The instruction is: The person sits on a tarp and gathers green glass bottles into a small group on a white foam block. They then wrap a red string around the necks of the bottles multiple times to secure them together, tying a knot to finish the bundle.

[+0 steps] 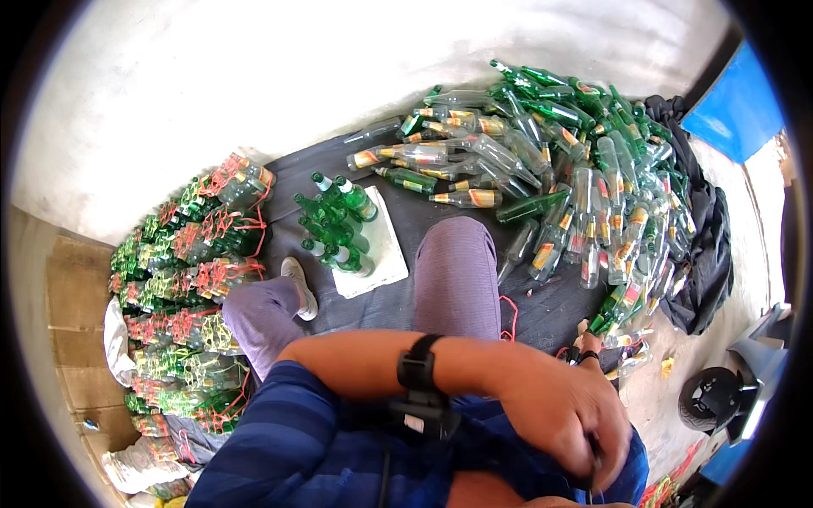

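My left forearm, with a black strapped device [416,371] on it, crosses my body to the right. My left hand [571,425] lies over my blue right sleeve, its fingers closed around a thin dark thing [595,447] that I cannot name. Far lower, near the floor, my right hand [589,345] reaches to the edge of the bottle pile, with a black band at its wrist. It is beside green glass bottles [611,308]; its fingers are too small and partly hidden to show a grip. Upright green bottles [336,222] stand grouped on a white slab [387,257] before me.
A loose heap of clear and green glass bottles [521,152] lies against the white wall [286,70]. On the left, bundles of bottles [190,279] tied with red and yellow cord are stacked. A dark sheet [292,171] covers the floor. A black wheel [708,400] stands at right.
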`<state>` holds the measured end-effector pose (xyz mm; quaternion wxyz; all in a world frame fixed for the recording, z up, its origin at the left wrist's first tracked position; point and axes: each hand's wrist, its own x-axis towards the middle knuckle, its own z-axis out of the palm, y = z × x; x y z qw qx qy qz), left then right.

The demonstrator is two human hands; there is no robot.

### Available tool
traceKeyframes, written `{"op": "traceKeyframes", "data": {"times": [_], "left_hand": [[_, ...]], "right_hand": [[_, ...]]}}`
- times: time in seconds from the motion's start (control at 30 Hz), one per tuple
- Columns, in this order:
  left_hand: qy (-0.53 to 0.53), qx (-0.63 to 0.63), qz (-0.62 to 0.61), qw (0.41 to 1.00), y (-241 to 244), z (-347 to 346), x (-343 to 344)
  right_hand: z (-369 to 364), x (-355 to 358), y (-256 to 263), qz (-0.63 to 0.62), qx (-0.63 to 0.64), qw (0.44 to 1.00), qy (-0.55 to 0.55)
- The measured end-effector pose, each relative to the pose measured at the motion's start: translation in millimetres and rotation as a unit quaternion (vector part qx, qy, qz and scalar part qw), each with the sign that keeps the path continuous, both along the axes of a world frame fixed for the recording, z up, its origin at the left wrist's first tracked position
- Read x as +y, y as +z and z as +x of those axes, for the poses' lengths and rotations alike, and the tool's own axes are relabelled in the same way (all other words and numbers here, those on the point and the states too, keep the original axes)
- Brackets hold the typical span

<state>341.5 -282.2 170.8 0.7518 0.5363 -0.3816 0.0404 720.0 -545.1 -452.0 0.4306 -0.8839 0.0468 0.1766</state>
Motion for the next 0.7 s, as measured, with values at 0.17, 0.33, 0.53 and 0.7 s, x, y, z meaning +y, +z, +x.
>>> {"op": "traceKeyframes", "data": {"times": [0.17, 0.33, 0.53, 0.7], "left_hand": [[-0.037, 0.168, 0.078, 0.982, -55, 2, 1], [0.019, 0.144, 0.174, 0.974, -53, 15, -11], [0.086, 0.23, 0.207, 0.947, -48, -1, 28], [0.238, 0.348, 0.191, 0.886, -50, -49, 70]], "right_hand": [[9, 2, -4, -0.054, 0.014, 0.996, 0.066], [37, 4, -10, 0.16, 0.258, 0.952, 0.019], [46, 2, -46, -0.171, 0.064, 0.978, 0.104], [12, 37, -2, -0.382, -0.001, 0.893, 0.238]]}}
